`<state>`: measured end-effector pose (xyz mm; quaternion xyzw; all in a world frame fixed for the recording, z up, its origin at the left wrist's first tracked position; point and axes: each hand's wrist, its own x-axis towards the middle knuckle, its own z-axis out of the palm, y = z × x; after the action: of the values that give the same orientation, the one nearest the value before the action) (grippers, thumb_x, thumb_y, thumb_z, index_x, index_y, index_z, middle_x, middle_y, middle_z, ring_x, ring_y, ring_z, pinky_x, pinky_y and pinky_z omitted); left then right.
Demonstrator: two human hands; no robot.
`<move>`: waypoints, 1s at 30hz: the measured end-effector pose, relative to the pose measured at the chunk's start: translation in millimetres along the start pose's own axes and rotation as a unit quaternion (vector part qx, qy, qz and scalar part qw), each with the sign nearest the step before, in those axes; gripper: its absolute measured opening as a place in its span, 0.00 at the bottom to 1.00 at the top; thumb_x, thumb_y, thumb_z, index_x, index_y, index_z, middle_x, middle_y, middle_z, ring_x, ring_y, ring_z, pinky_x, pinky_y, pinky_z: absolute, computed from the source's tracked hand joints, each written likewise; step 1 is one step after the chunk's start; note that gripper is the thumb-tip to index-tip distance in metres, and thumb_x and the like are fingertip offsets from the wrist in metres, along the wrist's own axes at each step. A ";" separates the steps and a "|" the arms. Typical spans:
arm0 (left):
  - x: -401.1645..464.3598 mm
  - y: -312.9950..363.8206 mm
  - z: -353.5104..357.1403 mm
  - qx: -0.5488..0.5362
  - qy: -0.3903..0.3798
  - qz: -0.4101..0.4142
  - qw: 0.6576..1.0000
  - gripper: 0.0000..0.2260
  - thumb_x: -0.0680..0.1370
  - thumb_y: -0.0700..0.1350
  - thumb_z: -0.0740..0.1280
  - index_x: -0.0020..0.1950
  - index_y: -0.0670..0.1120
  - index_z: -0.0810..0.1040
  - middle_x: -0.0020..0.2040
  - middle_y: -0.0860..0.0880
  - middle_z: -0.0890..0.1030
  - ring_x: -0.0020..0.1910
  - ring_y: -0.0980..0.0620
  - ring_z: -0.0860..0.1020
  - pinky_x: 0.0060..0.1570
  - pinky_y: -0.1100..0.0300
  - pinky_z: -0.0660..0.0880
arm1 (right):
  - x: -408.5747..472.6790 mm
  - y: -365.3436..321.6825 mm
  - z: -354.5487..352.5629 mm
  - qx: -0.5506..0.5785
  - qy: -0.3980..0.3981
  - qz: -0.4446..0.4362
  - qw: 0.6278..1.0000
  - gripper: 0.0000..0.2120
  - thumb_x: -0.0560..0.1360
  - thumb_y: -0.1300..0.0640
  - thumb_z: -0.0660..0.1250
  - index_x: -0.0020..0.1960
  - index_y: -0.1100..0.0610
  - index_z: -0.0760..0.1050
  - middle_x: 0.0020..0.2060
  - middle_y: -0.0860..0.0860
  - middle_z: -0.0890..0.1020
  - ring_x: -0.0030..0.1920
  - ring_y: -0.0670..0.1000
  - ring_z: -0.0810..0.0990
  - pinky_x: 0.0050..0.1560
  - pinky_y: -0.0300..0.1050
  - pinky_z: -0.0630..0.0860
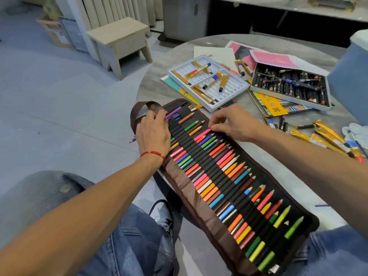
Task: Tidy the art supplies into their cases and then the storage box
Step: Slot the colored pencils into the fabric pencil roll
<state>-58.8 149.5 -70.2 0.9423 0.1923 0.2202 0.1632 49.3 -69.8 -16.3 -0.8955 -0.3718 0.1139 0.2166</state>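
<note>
The pencil roll case (229, 186) is unrolled across the desk (159, 80) edge and the person's lap, mostly full of colored pencils. Left hand (153, 132) grips a purple pencil (172, 114) near the top end of the case. Right hand (233, 124) pinches a pink pencil (202, 134) by its tip in the loops. Paint tube tray (207, 81) and crayon box (288, 86) sit further back.

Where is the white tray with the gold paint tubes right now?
In the head view, the white tray sits on the round table, beyond the unrolled pencil case, to the left of the box of oil pastels, resting on some papers.
</note>
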 end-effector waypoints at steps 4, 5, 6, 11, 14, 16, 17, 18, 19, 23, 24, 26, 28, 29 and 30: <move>0.4 0.8 0.7 0.003 -0.001 0.001 1.000 0.09 0.83 0.50 0.62 0.61 0.49 0.75 0.44 0.47 0.71 0.43 0.47 0.74 0.42 0.48 0.79 | -2.5 -6.2 11.2 -0.011 0.037 0.013 0.999 0.03 0.77 0.55 0.73 0.49 0.51 0.85 0.43 0.45 0.86 0.46 0.46 0.82 0.47 0.39 0.74; 0.2 1.0 0.6 0.004 -0.004 -0.001 1.000 0.10 0.83 0.50 0.62 0.61 0.49 0.75 0.44 0.47 0.71 0.43 0.48 0.74 0.43 0.48 0.79 | -2.0 -7.7 13.8 -0.018 0.045 0.014 0.999 0.05 0.77 0.56 0.73 0.51 0.52 0.85 0.45 0.46 0.86 0.47 0.46 0.82 0.48 0.39 0.74; 0.3 1.1 0.5 0.006 -0.004 -0.002 1.000 0.10 0.83 0.50 0.62 0.61 0.49 0.75 0.44 0.47 0.71 0.43 0.48 0.73 0.43 0.48 0.79 | -1.6 -9.1 15.5 -0.016 0.046 0.016 0.999 0.06 0.77 0.56 0.72 0.53 0.52 0.85 0.47 0.47 0.86 0.48 0.46 0.82 0.50 0.39 0.75; 0.6 1.9 -0.9 0.006 -0.006 -0.004 1.000 0.10 0.83 0.49 0.63 0.61 0.48 0.76 0.44 0.47 0.70 0.42 0.48 0.73 0.42 0.48 0.80 | -5.4 -17.2 14.6 0.002 0.048 0.039 0.998 0.10 0.77 0.62 0.68 0.53 0.52 0.84 0.46 0.46 0.85 0.46 0.43 0.79 0.50 0.39 0.74; 2.1 0.9 1.2 0.004 0.001 0.001 1.000 0.09 0.83 0.50 0.62 0.60 0.48 0.76 0.43 0.47 0.71 0.41 0.48 0.73 0.41 0.49 0.79 | -9.2 -26.1 12.1 -0.028 0.035 0.041 0.998 0.14 0.71 0.65 0.67 0.51 0.51 0.84 0.42 0.45 0.84 0.45 0.45 0.80 0.54 0.49 0.79; 2.7 -0.6 2.5 -0.001 0.000 -0.001 1.000 0.10 0.83 0.52 0.61 0.58 0.48 0.76 0.43 0.48 0.71 0.41 0.49 0.73 0.41 0.50 0.79 | -12.5 -32.3 8.7 -0.049 0.028 0.044 0.997 0.16 0.68 0.64 0.66 0.51 0.49 0.82 0.40 0.43 0.83 0.45 0.47 0.80 0.56 0.55 0.78; 3.1 -0.9 2.2 -0.002 -0.004 0.002 1.000 0.11 0.83 0.53 0.60 0.58 0.48 0.76 0.44 0.48 0.72 0.41 0.50 0.73 0.41 0.50 0.78 | -13.4 -34.7 7.4 -0.067 0.027 0.046 0.996 0.16 0.68 0.62 0.65 0.52 0.49 0.81 0.40 0.43 0.83 0.47 0.48 0.80 0.57 0.56 0.77; 2.9 -0.7 1.4 -0.004 -0.010 0.005 1.000 0.12 0.83 0.53 0.59 0.58 0.48 0.76 0.44 0.47 0.73 0.42 0.50 0.73 0.41 0.49 0.78 | -15.1 -37.1 7.3 -0.086 0.028 0.048 0.995 0.16 0.69 0.61 0.65 0.54 0.49 0.79 0.42 0.44 0.83 0.49 0.50 0.79 0.58 0.56 0.76; 3.8 2.1 -2.1 -0.009 -0.012 0.009 1.000 0.13 0.83 0.54 0.59 0.57 0.47 0.76 0.45 0.47 0.74 0.43 0.49 0.74 0.42 0.49 0.78 | -17.0 -39.5 6.7 -0.098 0.036 0.049 0.993 0.15 0.71 0.60 0.65 0.56 0.49 0.78 0.45 0.46 0.83 0.51 0.52 0.79 0.58 0.55 0.76; 13.6 32.5 -31.2 -0.159 -0.017 -0.011 0.987 0.13 0.84 0.54 0.57 0.53 0.50 0.77 0.43 0.52 0.81 0.44 0.51 0.79 0.42 0.54 0.75 | -24.9 -60.2 5.4 0.026 0.066 0.038 0.997 0.10 0.79 0.53 0.65 0.58 0.52 0.79 0.50 0.47 0.83 0.47 0.46 0.79 0.49 0.39 0.74; 16.9 44.5 -42.2 -0.251 -0.039 -0.041 0.966 0.14 0.85 0.54 0.56 0.51 0.50 0.78 0.42 0.54 0.83 0.44 0.53 0.81 0.44 0.56 0.76 | -25.9 -65.9 5.0 0.060 0.069 0.033 0.995 0.10 0.80 0.51 0.65 0.58 0.52 0.79 0.49 0.46 0.83 0.46 0.43 0.78 0.46 0.34 0.72; 21.5 65.9 -59.2 -0.445 -0.095 -0.114 0.883 0.17 0.85 0.54 0.55 0.52 0.47 0.80 0.44 0.51 0.86 0.47 0.54 0.84 0.51 0.56 0.78 | -26.0 -75.6 4.5 0.139 0.065 0.025 0.988 0.09 0.81 0.50 0.65 0.57 0.52 0.80 0.47 0.44 0.83 0.45 0.40 0.80 0.46 0.30 0.72; 21.4 78.2 -67.6 -0.591 -0.158 -0.198 0.766 0.19 0.85 0.53 0.54 0.58 0.42 0.80 0.49 0.47 0.87 0.52 0.49 0.85 0.55 0.51 0.80 | -26.4 -82.3 3.3 0.249 0.051 0.011 0.967 0.07 0.81 0.53 0.66 0.54 0.55 0.80 0.44 0.47 0.85 0.44 0.46 0.84 0.51 0.40 0.79; 19.9 80.5 -69.1 -0.640 -0.186 -0.234 0.708 0.20 0.85 0.53 0.54 0.60 0.40 0.79 0.52 0.44 0.86 0.54 0.45 0.84 0.56 0.49 0.80 | -26.4 -83.0 4.2 0.289 0.046 0.007 0.956 0.05 0.81 0.55 0.67 0.53 0.56 0.79 0.42 0.48 0.85 0.43 0.48 0.85 0.50 0.45 0.81; 17.9 81.0 -67.6 -0.671 -0.211 -0.260 0.662 0.21 0.85 0.53 0.54 0.62 0.39 0.78 0.55 0.43 0.85 0.56 0.43 0.83 0.56 0.48 0.81 | -26.9 -83.2 4.6 0.301 0.044 0.001 0.953 0.04 0.80 0.56 0.68 0.52 0.57 0.78 0.39 0.48 0.84 0.40 0.47 0.85 0.48 0.45 0.81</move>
<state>-52.7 101.7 25.3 0.5103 0.1902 0.0334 0.8380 -22.5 -35.2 20.2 -0.7934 -0.3092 0.1816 0.4919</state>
